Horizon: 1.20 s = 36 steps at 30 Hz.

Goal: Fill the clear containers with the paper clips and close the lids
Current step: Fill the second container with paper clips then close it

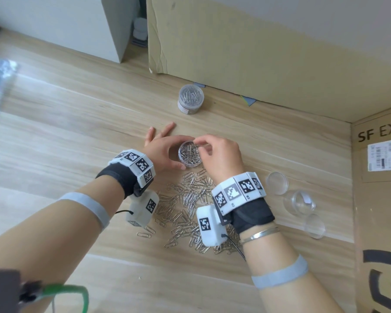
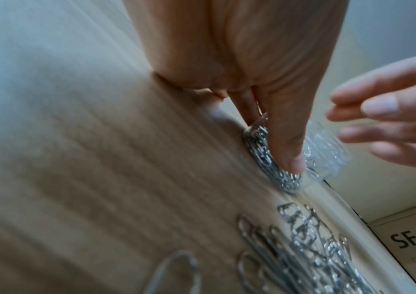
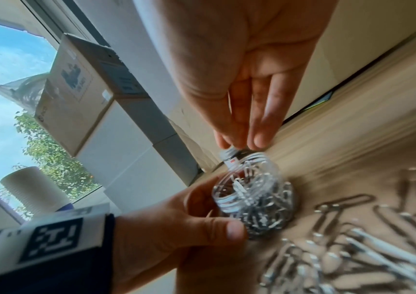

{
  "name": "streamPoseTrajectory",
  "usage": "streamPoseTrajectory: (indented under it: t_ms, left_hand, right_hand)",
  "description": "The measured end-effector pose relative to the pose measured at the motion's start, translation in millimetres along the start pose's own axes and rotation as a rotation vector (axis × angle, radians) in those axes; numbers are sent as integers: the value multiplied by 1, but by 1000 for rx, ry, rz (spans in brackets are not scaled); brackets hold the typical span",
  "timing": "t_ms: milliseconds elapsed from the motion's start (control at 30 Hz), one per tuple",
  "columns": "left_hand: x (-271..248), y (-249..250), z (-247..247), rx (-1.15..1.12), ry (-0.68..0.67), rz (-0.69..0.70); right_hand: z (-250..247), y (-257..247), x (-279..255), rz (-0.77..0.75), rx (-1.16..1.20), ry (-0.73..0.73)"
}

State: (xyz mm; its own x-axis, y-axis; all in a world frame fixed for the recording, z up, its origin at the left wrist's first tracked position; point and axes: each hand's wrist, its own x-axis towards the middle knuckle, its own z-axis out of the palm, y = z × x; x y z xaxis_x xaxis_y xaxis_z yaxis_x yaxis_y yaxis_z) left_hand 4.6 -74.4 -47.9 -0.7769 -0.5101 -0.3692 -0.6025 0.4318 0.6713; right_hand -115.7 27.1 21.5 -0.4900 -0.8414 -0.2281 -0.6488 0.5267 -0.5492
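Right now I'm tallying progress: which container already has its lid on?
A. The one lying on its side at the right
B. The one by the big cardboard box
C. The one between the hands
B: the far container stands capped and full of clips beside the cardboard box.

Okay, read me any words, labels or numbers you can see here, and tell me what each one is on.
"SF EX", cut off by the frame edge: printed in black on the cardboard box at the right.
White shipping label on that box: barcodes and small print, too small to read.
Label on the closed container of paper clips: too blurred to read.
Wrist band squares: coded patterns, not text.
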Motion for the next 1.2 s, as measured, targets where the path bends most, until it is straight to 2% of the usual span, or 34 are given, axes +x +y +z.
streamPoseTrajectory:
  t_ms: [67,200,267,367,533,667,800,900,1067,1200]
  left_hand:
    - [1,-3,1,2,-7,-6]
    - [3,-8,3,-6,-17,-3]
    - [3,-7,3,-11,-17,-3]
    - [1,-5,1,-5,-10,-13]
    - [-2,1,-1,2,-2,-12]
    - [-1,-2,0,6,5,-14]
    - [-1,-1,1,20,5,-14]
    - [-2,2,-1,17,9,-22]
    - [-3,3,-1,20,7,-22]
    - [-4,5,-2,11,9,-20]
  right_hand:
    - [-5,15,-5,26,-40,43]
    - [-5,54,-24,217,-296,-135]
    - [-2,64,-37,306,-357,-142]
    - [6,66,-50,328,-326,-157]
    - [16,54,-55,227,-217,-161]
    - [-2,70,-59,372,-316,-72]
    - [-13,86,-71,549,-442,-175]
    - [-13,88,-75,616,-468,-172]
    - [1,73,-73,589,-387,-173]
    - [10,53,-68,384,-226,-162]
